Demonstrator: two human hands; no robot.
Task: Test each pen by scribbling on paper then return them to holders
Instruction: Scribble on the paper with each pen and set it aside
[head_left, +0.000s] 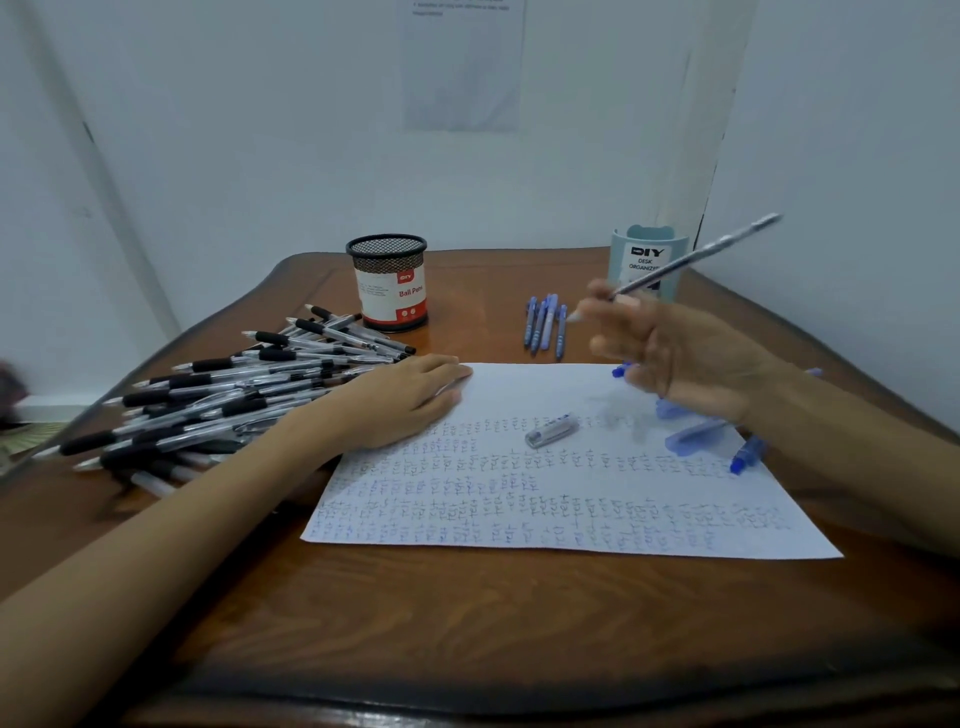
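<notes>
Brown wooden table (467, 613) against white wall (260, 156), scribbled paper (545, 499) on top.

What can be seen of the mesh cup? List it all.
The mesh cup is a round black wire-mesh holder standing upright at the back of the table, behind the pile of black-grip pens. A white and red label reading "Ball Pens" wraps its lower part. No pens show above its rim. Neither hand touches it.
</notes>
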